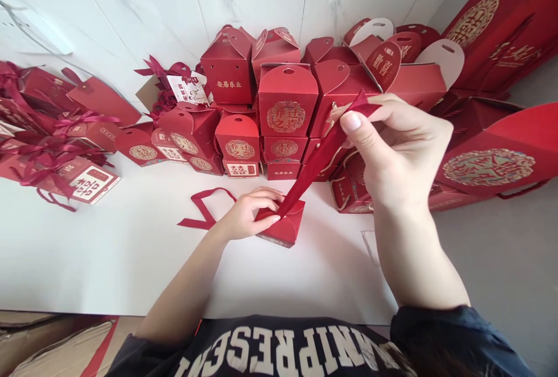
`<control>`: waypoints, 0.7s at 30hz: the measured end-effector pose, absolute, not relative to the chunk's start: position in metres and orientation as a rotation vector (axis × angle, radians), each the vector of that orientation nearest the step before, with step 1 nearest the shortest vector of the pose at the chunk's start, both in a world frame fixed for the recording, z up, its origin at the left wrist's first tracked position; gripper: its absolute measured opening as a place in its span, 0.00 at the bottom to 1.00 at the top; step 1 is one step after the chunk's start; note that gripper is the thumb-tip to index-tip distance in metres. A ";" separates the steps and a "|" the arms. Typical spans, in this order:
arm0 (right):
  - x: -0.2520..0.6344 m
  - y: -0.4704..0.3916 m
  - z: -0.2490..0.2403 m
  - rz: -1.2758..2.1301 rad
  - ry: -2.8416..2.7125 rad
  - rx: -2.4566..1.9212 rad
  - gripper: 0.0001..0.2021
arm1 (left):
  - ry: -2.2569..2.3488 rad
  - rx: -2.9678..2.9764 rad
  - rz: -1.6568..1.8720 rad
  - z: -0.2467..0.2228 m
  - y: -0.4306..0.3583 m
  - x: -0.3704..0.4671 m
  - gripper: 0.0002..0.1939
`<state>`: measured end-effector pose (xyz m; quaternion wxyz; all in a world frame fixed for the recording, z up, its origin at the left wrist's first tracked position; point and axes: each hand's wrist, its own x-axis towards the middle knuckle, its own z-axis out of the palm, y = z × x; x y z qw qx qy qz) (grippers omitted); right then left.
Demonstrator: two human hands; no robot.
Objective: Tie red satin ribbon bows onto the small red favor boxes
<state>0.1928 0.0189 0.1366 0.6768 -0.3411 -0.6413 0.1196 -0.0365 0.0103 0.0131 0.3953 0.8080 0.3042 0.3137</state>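
Note:
A small red gift box rests on the white table in front of me. My left hand lies over its top left side, fingers curled round the box top and the thumb at the ribbon. A dark red ribbon runs taut from the box up to the right. Its upper end is pinched between thumb and fingers of my right hand, raised above the table. The ribbon's other end lies loose and bent on the table, left of the box. My left palm is hidden.
Stacked red gift boxes with gold print line the tiled wall. Ribbon-tied boxes are heaped at the left. Large red gift bags stand at the right. Cardboard lies below the table's front edge.

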 end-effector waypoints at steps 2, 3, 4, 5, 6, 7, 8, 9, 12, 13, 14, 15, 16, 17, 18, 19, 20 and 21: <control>0.192 0.019 0.137 0.286 -1.449 -0.761 0.10 | 0.764 2.057 0.804 0.011 0.011 -0.036 0.02; 0.191 0.020 0.136 0.293 -1.458 -0.758 0.10 | 0.757 2.062 0.814 0.010 0.012 -0.036 0.02; 0.190 0.020 0.136 0.296 -1.465 -0.753 0.10 | 0.757 2.060 0.827 0.008 0.012 -0.036 0.02; 0.190 0.021 0.135 0.297 -1.470 -0.752 0.11 | 0.764 2.050 0.841 0.007 0.013 -0.036 0.02; 0.189 0.022 0.134 0.294 -1.472 -0.752 0.11 | 0.781 2.029 0.851 0.006 0.013 -0.037 0.03; 0.189 0.023 0.133 0.291 -1.471 -0.750 0.11 | 0.803 2.003 0.850 0.005 0.013 -0.037 0.04; 0.189 0.024 0.132 0.293 -1.468 -0.748 0.11 | 0.826 1.978 0.840 0.005 0.013 -0.037 0.04; 0.189 0.025 0.131 0.296 -1.466 -0.748 0.11 | 0.843 1.962 0.823 0.006 0.013 -0.037 0.04; 0.190 0.029 0.129 0.313 -1.469 -0.744 0.12 | 0.846 1.987 0.761 0.010 0.013 -0.036 0.05; 0.190 0.030 0.129 0.318 -1.474 -0.746 0.12 | 0.844 2.004 0.751 0.011 0.014 -0.035 0.06; 0.190 0.031 0.130 0.319 -1.478 -0.750 0.12 | 0.846 2.016 0.750 0.012 0.014 -0.033 0.07; 0.190 0.032 0.131 0.313 -1.484 -0.755 0.12 | 0.854 2.020 0.755 0.012 0.015 -0.032 0.08; 0.190 0.032 0.132 0.302 -1.489 -0.761 0.12 | 0.868 2.017 0.762 0.013 0.015 -0.030 0.09; 0.190 0.031 0.134 0.288 -1.490 -0.768 0.12 | 0.884 2.012 0.768 0.013 0.016 -0.029 0.10; 0.189 0.030 0.136 0.273 -1.486 -0.771 0.12 | 0.895 2.010 0.770 0.013 0.016 -0.028 0.10; 0.188 0.029 0.138 0.258 -1.480 -0.769 0.11 | 0.899 2.015 0.769 0.015 0.016 -0.027 0.10; 0.186 0.027 0.140 0.249 -1.473 -0.762 0.11 | 0.905 2.030 0.766 0.017 0.017 -0.026 0.10; 0.184 0.024 0.143 0.247 -1.468 -0.751 0.11 | 0.913 2.057 0.760 0.020 0.017 -0.026 0.10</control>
